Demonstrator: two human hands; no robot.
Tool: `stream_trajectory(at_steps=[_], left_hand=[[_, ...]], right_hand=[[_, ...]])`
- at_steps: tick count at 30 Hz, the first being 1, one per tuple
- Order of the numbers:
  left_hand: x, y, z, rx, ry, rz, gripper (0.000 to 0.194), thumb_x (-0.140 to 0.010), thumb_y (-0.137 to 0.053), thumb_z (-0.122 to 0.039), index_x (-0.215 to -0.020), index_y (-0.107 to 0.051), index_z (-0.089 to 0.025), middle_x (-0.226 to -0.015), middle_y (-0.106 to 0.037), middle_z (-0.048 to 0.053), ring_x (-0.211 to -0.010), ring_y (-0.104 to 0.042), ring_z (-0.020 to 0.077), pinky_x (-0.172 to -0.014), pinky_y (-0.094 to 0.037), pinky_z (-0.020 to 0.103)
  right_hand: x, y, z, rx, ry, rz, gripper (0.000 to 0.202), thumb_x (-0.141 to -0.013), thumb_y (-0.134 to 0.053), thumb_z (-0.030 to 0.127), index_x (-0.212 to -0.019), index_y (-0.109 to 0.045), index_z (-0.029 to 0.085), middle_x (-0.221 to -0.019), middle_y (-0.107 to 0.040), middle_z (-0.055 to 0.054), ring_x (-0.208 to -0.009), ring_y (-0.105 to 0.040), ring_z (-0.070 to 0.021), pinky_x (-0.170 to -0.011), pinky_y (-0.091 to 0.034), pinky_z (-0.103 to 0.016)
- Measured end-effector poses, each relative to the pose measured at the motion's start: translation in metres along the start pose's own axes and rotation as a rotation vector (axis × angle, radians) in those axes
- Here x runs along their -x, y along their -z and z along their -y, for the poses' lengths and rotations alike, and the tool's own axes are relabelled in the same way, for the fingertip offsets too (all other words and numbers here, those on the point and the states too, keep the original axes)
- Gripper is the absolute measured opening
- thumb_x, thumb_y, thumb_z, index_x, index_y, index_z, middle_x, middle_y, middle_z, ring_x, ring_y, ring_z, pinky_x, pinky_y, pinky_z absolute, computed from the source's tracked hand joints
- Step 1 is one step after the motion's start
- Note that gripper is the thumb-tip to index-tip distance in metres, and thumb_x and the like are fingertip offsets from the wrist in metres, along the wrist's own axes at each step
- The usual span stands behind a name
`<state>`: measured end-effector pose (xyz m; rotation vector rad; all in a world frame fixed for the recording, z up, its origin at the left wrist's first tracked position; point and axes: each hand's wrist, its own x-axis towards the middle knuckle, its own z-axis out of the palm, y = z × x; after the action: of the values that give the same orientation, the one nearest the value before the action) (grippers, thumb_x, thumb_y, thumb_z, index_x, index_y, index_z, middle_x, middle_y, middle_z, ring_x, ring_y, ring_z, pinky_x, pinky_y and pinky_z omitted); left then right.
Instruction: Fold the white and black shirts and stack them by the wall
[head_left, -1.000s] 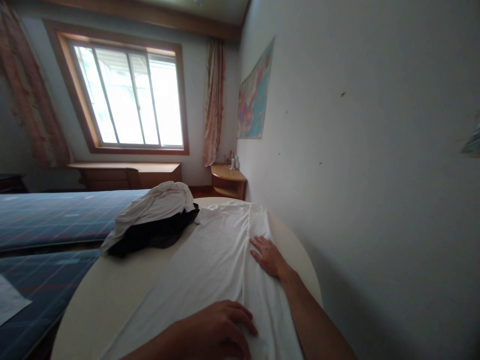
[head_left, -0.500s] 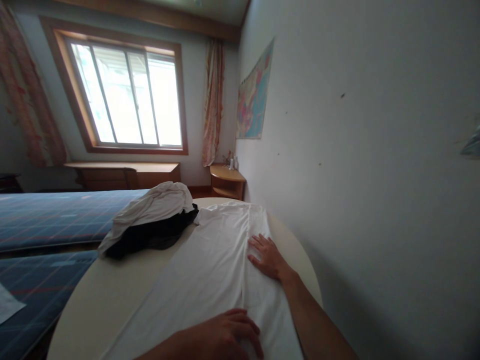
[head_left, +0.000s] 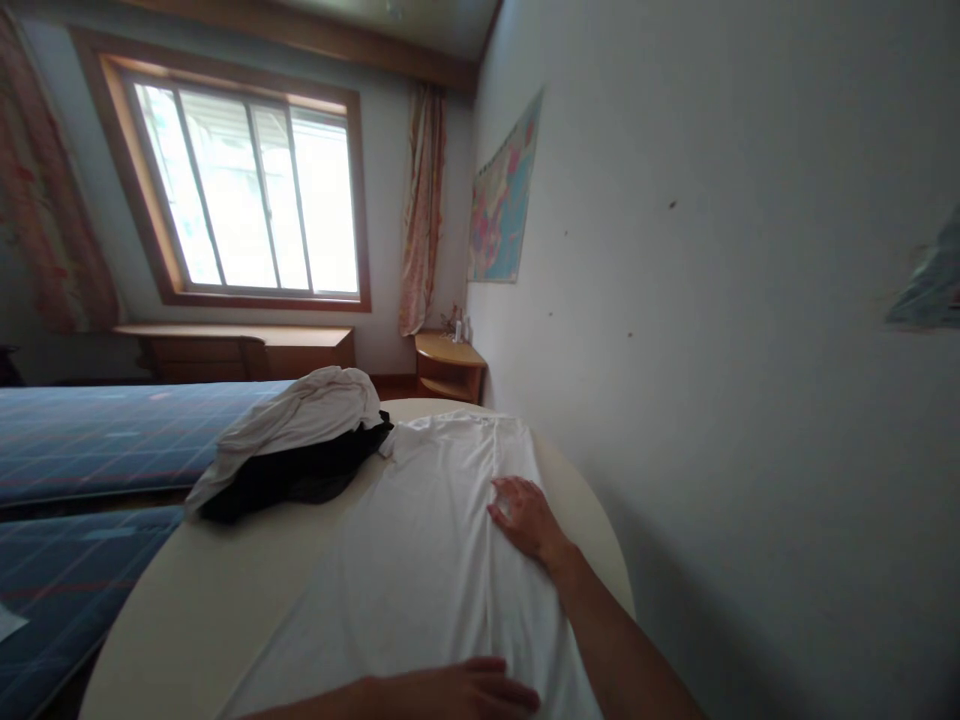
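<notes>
A white garment [head_left: 420, 540] lies spread lengthwise on a round cream table [head_left: 187, 590], with a long fold running down its right part. My right hand [head_left: 525, 515] rests on the fold at the garment's right side, fingers slightly bent and apart, holding nothing. Near the bottom edge my left hand [head_left: 480, 690] lies over the cloth with its fingers stretched to the right; its lower part is cut off by the frame. At the table's left back sits a pile of a white-grey cloth [head_left: 315, 410] on top of a black cloth [head_left: 300, 480].
Blue plaid mattresses [head_left: 127, 430] are left of the table. A white wall [head_left: 712, 400] stands close on the right, with a map [head_left: 502, 205] on it. Behind are a corner shelf [head_left: 450, 350], a desk [head_left: 307, 340] and a window [head_left: 255, 190].
My left hand has moved down, toward the bottom edge of the picture, and its fingers are straighter. My right hand's fingers are more bent. The view has shifted slightly.
</notes>
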<state>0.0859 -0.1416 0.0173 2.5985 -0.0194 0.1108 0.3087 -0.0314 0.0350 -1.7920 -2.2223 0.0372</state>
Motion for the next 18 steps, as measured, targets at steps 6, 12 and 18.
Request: stream_trajectory(at_steps=[6, 12, 18], left_hand=[[0.01, 0.052, -0.009, -0.162, 0.236, -0.117, 0.068, -0.087, -0.058, -0.051, -0.149, -0.036, -0.034, -0.162, -0.021, 0.004, -0.147, -0.012, 0.0394, -0.116, -0.013, 0.064], [0.006, 0.022, 0.001, -0.224, 0.315, -0.14, 0.072, -0.091, -0.052, -0.057, -0.153, -0.022, -0.036, -0.163, -0.014, 0.007, -0.146, -0.009, 0.0432, -0.113, -0.013, 0.07], [-0.033, -0.045, 0.02, -0.389, 0.297, -0.223, 0.054, -0.1, -0.041, -0.043, -0.152, -0.025, -0.039, -0.158, -0.027, 0.012, -0.141, -0.029, 0.0449, -0.104, -0.032, 0.072]], right_hand=[[-0.002, -0.014, -0.01, 0.038, -0.088, 0.136, 0.072, -0.093, -0.032, 0.065, -0.154, -0.027, 0.028, -0.161, -0.023, -0.005, -0.149, -0.012, -0.0285, -0.118, -0.004, -0.045], [-0.01, -0.005, -0.014, 0.0, -0.065, 0.166, 0.071, -0.092, -0.033, 0.068, -0.149, -0.037, 0.026, -0.157, -0.032, -0.009, -0.146, -0.021, -0.0298, -0.117, -0.012, -0.043], [-0.031, -0.004, -0.005, 0.038, -0.302, 0.067, 0.062, -0.098, -0.027, 0.056, -0.139, -0.05, 0.015, -0.141, -0.051, -0.018, -0.126, -0.05, -0.0295, -0.105, -0.033, -0.041]])
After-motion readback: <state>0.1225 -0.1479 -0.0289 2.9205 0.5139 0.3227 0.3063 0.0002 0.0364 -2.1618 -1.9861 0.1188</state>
